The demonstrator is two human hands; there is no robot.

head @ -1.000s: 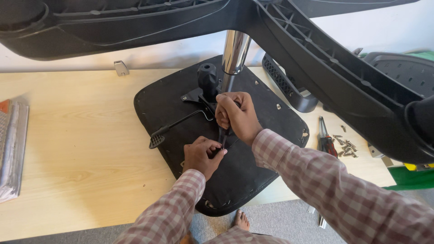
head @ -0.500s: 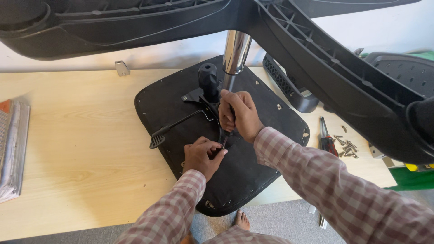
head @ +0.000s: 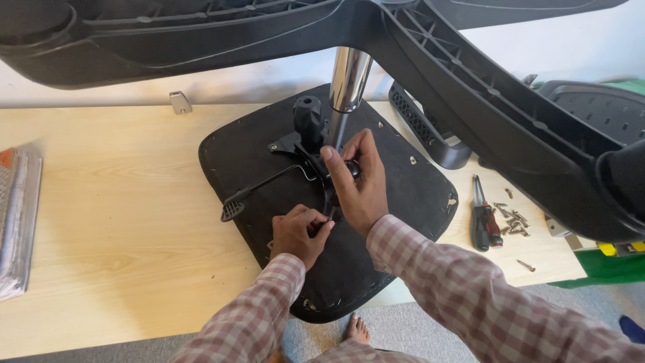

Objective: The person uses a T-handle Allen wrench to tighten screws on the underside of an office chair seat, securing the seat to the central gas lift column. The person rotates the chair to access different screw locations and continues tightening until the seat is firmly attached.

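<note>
- Your left hand [head: 299, 230] has fingers curled tight, pinching sth small at the base of the black metal mechanism [head: 316, 158]; can't tell what, too small.
- Your right hand [head: 358, 181] wraps that mechanism, thumb up, fingers closed round it just below the chrome column [head: 348, 81].
- Keep the right hand steady as the brace; let the left do the fine turning, slow, straight on.
- The seat pan [head: 396, 202] lies underside up, mid bench, overhanging the near edge; don't lean on it.
- Screwdrivers [head: 484, 218] & loose screws [head: 514, 218] sit near the bench's right end.

Seat pan [head: 403, 195] on table [head: 121, 222]; screwdriver [head: 485, 222], screws [head: 514, 218] right; packet [head: 17, 222] far left.
</note>
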